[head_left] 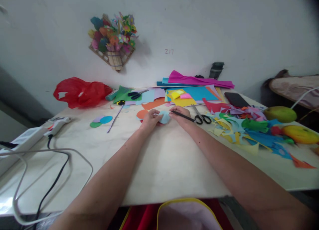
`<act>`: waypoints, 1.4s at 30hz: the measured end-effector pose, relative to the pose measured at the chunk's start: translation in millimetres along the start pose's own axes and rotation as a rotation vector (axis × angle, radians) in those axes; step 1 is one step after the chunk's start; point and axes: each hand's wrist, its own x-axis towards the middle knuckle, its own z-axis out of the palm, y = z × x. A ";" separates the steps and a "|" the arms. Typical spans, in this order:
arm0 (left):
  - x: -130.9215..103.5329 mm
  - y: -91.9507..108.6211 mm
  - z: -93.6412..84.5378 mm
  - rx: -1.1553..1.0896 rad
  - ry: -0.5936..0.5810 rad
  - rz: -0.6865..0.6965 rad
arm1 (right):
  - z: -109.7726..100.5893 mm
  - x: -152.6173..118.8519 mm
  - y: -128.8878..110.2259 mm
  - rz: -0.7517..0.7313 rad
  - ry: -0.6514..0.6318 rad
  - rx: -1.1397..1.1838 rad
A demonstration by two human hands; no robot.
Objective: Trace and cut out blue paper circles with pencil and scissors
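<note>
In the middle of the table, my left hand (pixel 151 118) is closed on the left edge of a light blue paper circle (pixel 164 117). My right hand (pixel 179 114) meets the circle's right edge, its fingers closed round a slim black pen or pencil (pixel 183 115) that slants down to the right. Whether the right fingers also pinch the paper, I cannot tell. An orange paper circle (pixel 142 114) lies just left of my left hand, with some red paper partly hidden under it. Scissors with black handles (pixel 202 119) rest by my right wrist.
Purple, green and blue circles (pixel 106 119) lie left, near a thin purple strip (pixel 115 119). Paper scraps (pixel 236 128) and mangoes (pixel 280 114) spread right. Coloured sheets (pixel 196 94), dark scissors (pixel 137 94) and a red bag (pixel 81 92) sit behind. Cables (pixel 67 157) trail left.
</note>
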 end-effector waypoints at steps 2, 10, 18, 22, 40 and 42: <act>-1.8 1.4 0.0 0.015 -0.037 -0.030 | 0.3 0.3 0.2 0.000 -0.001 -0.001; -8.0 6.7 -0.6 -0.006 -0.046 -0.028 | 1.1 2.6 2.9 -0.013 -0.021 -0.033; -5.4 4.1 -3.7 -0.019 -0.125 -0.026 | 2.2 -2.0 -5.3 -0.002 -0.057 0.004; -2.8 1.0 -5.8 -0.060 -0.131 -0.044 | 0.4 -3.3 -11.2 0.021 -0.020 0.036; -2.9 -1.8 -9.7 -0.132 -0.151 -0.051 | -17.4 4.9 -7.4 0.037 0.090 -0.480; -3.3 -1.3 -9.7 -0.206 -0.081 -0.041 | -22.6 6.0 -11.0 0.029 0.091 -0.799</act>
